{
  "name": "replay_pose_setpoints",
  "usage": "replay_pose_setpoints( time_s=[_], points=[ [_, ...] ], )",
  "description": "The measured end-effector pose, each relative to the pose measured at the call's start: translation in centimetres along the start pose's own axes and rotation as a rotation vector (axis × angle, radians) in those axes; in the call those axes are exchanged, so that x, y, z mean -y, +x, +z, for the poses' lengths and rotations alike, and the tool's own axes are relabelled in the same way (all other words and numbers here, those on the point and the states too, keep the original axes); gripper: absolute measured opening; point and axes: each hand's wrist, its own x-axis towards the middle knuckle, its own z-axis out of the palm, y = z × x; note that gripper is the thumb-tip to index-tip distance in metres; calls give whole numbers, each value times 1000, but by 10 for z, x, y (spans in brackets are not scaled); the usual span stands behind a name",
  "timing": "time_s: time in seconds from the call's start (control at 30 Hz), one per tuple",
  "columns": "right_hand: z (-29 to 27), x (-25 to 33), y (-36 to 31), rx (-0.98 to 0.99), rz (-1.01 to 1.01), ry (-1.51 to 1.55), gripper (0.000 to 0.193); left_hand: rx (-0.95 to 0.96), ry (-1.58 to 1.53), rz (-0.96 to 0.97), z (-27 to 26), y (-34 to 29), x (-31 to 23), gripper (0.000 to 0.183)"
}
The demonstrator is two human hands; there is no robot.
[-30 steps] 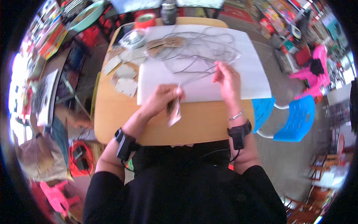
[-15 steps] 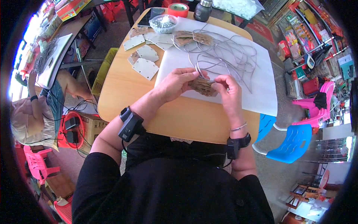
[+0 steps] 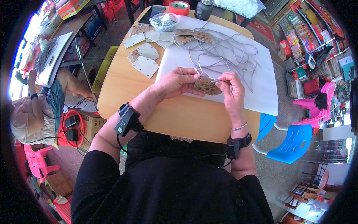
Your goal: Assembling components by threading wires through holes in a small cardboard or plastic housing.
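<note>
We see the card (image 3: 207,86) held above the near part of the white sheet (image 3: 263,99) on the desk (image 3: 179,117). Our left hand (image 3: 179,83) has its grip closed on the card's left end; our right hand (image 3: 232,93) pinches its upper right edge, though we cannot tell whether this grip also holds cord (image 3: 209,55). Beyond, cord lies looped over the sheet; leftward we find plates (image 3: 145,66) and, farther back, a bowl (image 3: 164,23) beside tape (image 3: 179,13).
</note>
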Motion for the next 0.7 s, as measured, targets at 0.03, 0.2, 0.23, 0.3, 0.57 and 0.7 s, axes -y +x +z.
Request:
replay_pose_setpoints(
  time_s=[0.03,0.2,0.23,0.3,0.57,0.7],
  points=[
    [1,1,0,1,0,1,10,-11,71,40,2,-1,0,37],
    [1,7,1,-8,-244,-277,11,-25,61,-1,0,0,4,31],
    [2,10,1,-3,-244,-275,11,-29,19,-25,-2,0,5,31],
    [4,13,0,-18,-356,-354,12,19,-59,-56,-3,0,3,32],
    [11,22,-2,-79,-21,-78,13,63,-73,13,5,-3,-3,35],
    [4,7,-3,-34,35,-61,13,-46,12,154,10,-3,-4,31]
  ],
)
